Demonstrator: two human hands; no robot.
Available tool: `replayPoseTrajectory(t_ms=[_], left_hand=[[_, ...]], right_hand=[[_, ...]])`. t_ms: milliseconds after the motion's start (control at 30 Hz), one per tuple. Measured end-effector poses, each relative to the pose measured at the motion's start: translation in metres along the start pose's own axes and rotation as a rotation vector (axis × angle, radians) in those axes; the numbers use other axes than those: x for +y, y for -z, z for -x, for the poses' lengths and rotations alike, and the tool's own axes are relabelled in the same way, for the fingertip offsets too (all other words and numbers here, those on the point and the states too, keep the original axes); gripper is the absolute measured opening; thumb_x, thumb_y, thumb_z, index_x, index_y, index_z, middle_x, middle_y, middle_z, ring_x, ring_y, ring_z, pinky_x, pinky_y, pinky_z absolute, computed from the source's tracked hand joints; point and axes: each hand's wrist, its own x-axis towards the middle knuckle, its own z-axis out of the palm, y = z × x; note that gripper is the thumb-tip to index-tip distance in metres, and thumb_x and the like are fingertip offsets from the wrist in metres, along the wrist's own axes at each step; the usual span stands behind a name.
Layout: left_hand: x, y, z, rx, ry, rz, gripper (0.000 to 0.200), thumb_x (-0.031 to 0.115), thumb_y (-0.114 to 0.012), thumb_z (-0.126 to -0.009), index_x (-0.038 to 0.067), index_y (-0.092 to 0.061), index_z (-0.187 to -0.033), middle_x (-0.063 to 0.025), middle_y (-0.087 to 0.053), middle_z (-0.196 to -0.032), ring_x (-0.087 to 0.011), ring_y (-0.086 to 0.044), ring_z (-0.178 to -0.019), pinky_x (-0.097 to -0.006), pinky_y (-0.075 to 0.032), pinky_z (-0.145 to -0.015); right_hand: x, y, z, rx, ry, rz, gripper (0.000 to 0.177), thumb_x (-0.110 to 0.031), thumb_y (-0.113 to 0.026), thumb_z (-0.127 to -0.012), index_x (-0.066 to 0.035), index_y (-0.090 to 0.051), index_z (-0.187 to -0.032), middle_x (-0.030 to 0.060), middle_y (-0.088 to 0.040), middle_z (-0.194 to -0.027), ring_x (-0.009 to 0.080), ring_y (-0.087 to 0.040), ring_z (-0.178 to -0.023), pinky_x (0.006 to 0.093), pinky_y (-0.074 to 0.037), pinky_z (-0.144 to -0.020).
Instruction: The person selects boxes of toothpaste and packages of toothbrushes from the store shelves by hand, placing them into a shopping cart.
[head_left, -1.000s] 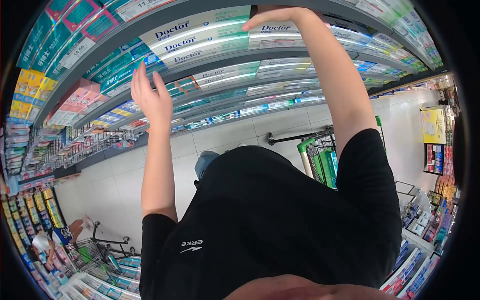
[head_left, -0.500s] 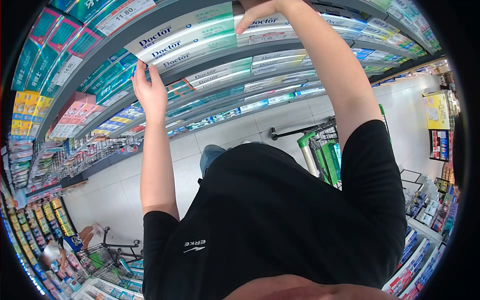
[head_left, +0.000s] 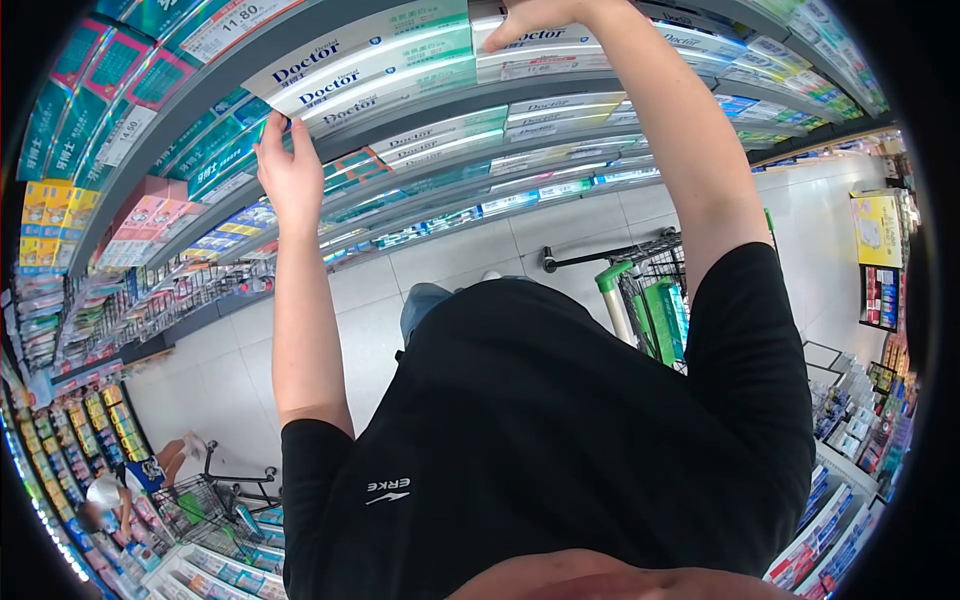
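White toothpaste boxes [head_left: 400, 63] with the word "Doctor" lie stacked on the upper shelf in front of me. My left hand [head_left: 292, 172] is at the left end of this stack, its fingertips by the lower corner and its thumb apart. At the top edge of the view, my right hand [head_left: 540, 14] lies against the neighbouring "Doctor" boxes [head_left: 545, 42], thumb stretched out; its other fingers are mostly hidden. Neither hand visibly holds a box. Green toothpaste boxes [head_left: 210, 160] stand left of my left hand.
Lower shelves hold more toothpaste boxes [head_left: 430, 140]. A shopping cart [head_left: 655, 310] with green parts stands at my right. Behind on the left, a person [head_left: 115, 492] bends beside another cart [head_left: 205, 515]. A yellow box display [head_left: 877, 228] stands far right.
My left hand has shifted slightly left and down along the box ends. My right hand has slid a little to the right. The boxes stay in their stack.
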Motion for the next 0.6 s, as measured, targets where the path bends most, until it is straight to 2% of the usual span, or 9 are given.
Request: replayPoseTrajectory(t_ms=[100,167,400,500,567,600], left_hand=[[0.005,0.002,0.002,-0.002,0.033,0.021,0.038,0.025,-0.061,-0.107,0.003,-0.066,-0.138,-0.0173,-0.075,-0.124,-0.0307,-0.067,-0.120,-0.0413,-0.046,-0.108],[0.003,0.001,0.000,-0.002,0.021,0.037,0.035,0.025,-0.058,-0.106,0.005,-0.066,-0.133,-0.0159,-0.076,-0.120,-0.0403,-0.067,-0.121,-0.0546,-0.025,-0.128],[0.008,0.004,-0.002,-0.029,0.075,0.081,0.034,0.025,-0.058,-0.106,0.005,-0.067,-0.132,-0.0164,-0.076,-0.119,-0.0402,-0.067,-0.121,-0.0542,-0.024,-0.128],[0.009,0.007,-0.004,-0.045,0.092,0.055,0.035,0.025,-0.058,-0.106,0.005,-0.067,-0.133,-0.0170,-0.076,-0.121,-0.0390,-0.067,-0.122,-0.0499,-0.029,-0.126],[0.010,0.008,-0.005,-0.076,0.132,0.031,0.036,0.025,-0.059,-0.106,0.005,-0.067,-0.134,-0.0177,-0.074,-0.125,-0.0382,-0.067,-0.124,-0.0455,-0.038,-0.120],[0.008,0.009,-0.005,-0.075,0.131,0.032,0.036,0.025,-0.059,-0.106,0.005,-0.067,-0.134,-0.0177,-0.074,-0.125,-0.0382,-0.067,-0.124,-0.0455,-0.038,-0.120]], right_hand=[[0.007,-0.004,-0.005,0.069,0.073,0.010,0.116,-0.068,-0.086,-0.072,-0.005,-0.044,-0.160,0.0255,-0.042,-0.164,0.0362,-0.038,-0.153,0.0458,-0.034,-0.123],[0.007,-0.005,-0.006,0.051,0.080,0.007,0.116,-0.068,-0.086,-0.072,-0.005,-0.044,-0.160,0.0254,-0.042,-0.164,0.0362,-0.038,-0.153,0.0458,-0.034,-0.123],[-0.005,0.005,-0.005,-0.046,0.119,-0.002,0.115,-0.069,-0.086,-0.071,-0.005,-0.046,-0.159,0.0247,-0.043,-0.164,0.0367,-0.039,-0.152,0.0460,-0.035,-0.123],[-0.012,0.012,-0.005,-0.085,0.138,-0.003,0.115,-0.069,-0.086,-0.070,-0.005,-0.047,-0.158,0.0244,-0.043,-0.164,0.0369,-0.039,-0.152,0.0460,-0.035,-0.122],[-0.013,0.014,-0.004,-0.109,0.147,-0.006,0.115,-0.070,-0.086,-0.070,-0.005,-0.048,-0.158,0.0242,-0.043,-0.164,0.0370,-0.039,-0.152,0.0461,-0.035,-0.122],[-0.013,0.015,-0.004,-0.120,0.151,-0.007,0.115,-0.070,-0.086,-0.070,-0.005,-0.048,-0.158,0.0241,-0.043,-0.164,0.0371,-0.040,-0.152,0.0461,-0.035,-0.122]])
